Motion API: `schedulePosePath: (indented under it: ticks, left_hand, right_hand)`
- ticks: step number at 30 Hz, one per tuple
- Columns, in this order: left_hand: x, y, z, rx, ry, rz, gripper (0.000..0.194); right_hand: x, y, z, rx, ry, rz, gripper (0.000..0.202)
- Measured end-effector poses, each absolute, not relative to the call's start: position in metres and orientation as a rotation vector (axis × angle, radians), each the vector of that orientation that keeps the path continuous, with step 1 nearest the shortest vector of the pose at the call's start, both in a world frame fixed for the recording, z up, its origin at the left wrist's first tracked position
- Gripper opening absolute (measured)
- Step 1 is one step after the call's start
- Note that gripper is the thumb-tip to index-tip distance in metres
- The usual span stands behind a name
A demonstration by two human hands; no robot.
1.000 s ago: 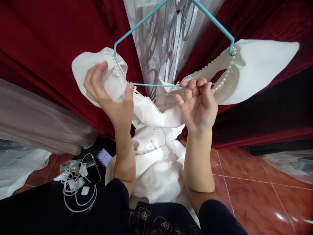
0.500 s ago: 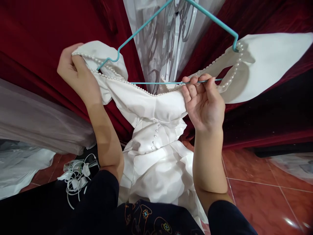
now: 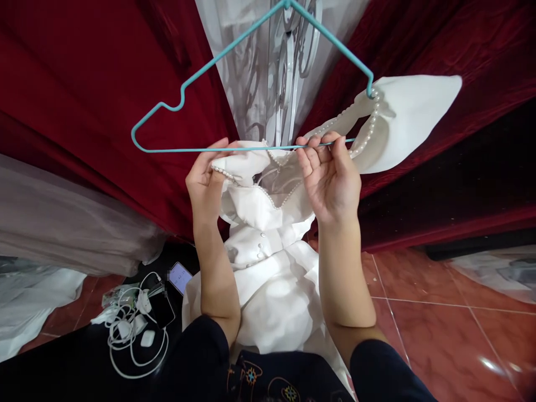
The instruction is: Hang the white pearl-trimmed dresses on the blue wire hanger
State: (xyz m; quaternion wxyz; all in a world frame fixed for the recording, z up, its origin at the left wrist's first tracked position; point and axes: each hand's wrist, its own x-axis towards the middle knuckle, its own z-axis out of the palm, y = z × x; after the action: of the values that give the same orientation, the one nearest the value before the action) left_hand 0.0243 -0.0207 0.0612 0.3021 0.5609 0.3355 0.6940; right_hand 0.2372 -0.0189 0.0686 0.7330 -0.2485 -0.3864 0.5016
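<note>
A single head view is taken from close to the hanger [image 3: 234, 46], and is pointed forward and down across it.

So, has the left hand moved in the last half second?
Yes. The left hand has moved right and down in the picture, closer to the right edge of the red curtain behind it.

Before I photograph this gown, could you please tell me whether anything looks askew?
The white dress hangs lopsided: one shoulder is on the blue hanger, while the other is off, held in the left hand. White cables also lie tangled nearby.
</note>
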Motion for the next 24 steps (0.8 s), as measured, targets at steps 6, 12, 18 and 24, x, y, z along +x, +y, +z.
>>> schedulePosePath:
  ticks: [6,12,18,24]
  left_hand:
    - [0.065,-0.024,0.084,1.331,0.762,2.067,0.032]
    - [0.072,-0.027,0.079,1.285,0.661,2.07,0.019]
    - [0.076,-0.033,0.076,1.331,0.823,2.073,0.034]
    - [0.066,-0.031,0.077,1.384,0.802,2.087,0.036]
  right_hand:
    - [0.243,-0.044,0.076,-0.671,-0.878,1.139,0.024]
    - [0.256,-0.072,0.076,-0.949,-0.784,0.388,0.012]
    - [0.264,-0.034,0.062,-1.046,-0.933,0.204,0.034]
    - [0.265,-0.025,0.079,-0.854,-0.85,0.077,0.011]
